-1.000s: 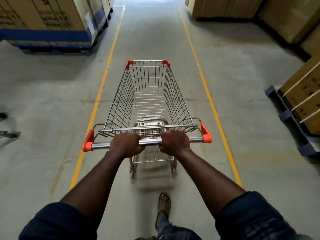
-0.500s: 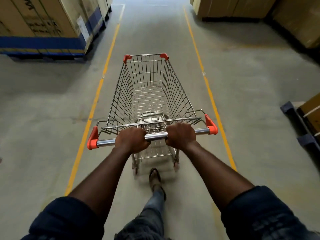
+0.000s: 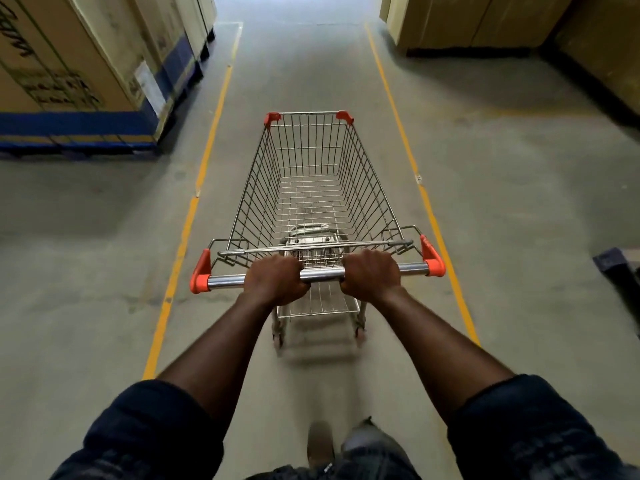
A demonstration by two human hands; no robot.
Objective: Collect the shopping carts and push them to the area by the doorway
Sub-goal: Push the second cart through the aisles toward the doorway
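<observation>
**Cart rolls further down the marked lane, both hands on the bar**

At far left, the tall stack of cardboard cartons with a blue band (image 3: 72, 74) fills more of the view than it did a second ago, so the person has walked forward past it. The left yellow floor line (image 3: 188, 230) runs just beside the cart, as before.

The left hand (image 3: 275, 280) is curled fully around the chrome handle bar with orange end caps (image 3: 323, 273), knuckles up, with no slack showing. The empty silver wire shopping cart (image 3: 308, 188) sits in the middle of the lane, between the two lines, nose pointing to the far end, and its heading has hardly altered. The right hand (image 3: 370, 275) wraps the same bar just as tightly, close beside the left.

The right yellow floor line (image 3: 408, 150) stays clear of the wheels. At far right, the dark blue pallet corner (image 3: 613, 261) has slid almost out of view.

In my judgement this is steady transport: one cart collected and on its way. The brightness at the far end may be the doorway, though I cannot tell.
</observation>
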